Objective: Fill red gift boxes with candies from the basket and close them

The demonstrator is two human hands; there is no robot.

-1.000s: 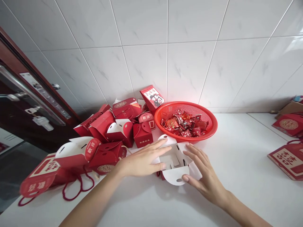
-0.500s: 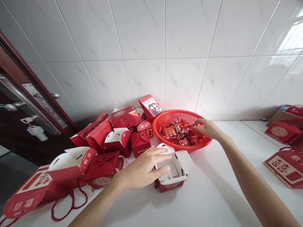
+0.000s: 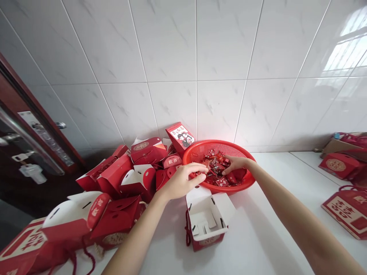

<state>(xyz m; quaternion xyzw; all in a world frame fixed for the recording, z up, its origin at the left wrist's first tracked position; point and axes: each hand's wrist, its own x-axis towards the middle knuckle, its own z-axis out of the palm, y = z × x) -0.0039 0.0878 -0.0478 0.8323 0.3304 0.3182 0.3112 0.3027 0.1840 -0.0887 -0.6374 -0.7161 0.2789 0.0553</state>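
A red plastic colander (image 3: pixel 188 152) holds a heap of wrapped candies (image 3: pixel 222 181) in red wrappers. My right hand (image 3: pixel 237 163) reaches over its right rim, with fingertips down among the candies and thumb and fingers apart. At the colander's front left rim is my left hand (image 3: pixel 182 181). Its thumb and fingers are spread and nothing shows between them. Just in front of the colander stands a red gift box (image 3: pixel 208 242), its flaps open and its white inside bare. A dark red cord hangs at the box's left side.
Several red gift boxes (image 3: pixel 117 172) crowd the left, some with open flaps. A picture box (image 3: pixel 181 135) leans on the tiled wall. At the right lie a flat red box (image 3: pixel 345 210) and a cardboard carton (image 3: pixel 334 148). A door with keys (image 3: pixel 31 172) is at far left.
My left hand has moved from above the open box to the colander's front left rim. My right hand has gone further left, into the candies. The view has shifted slightly.
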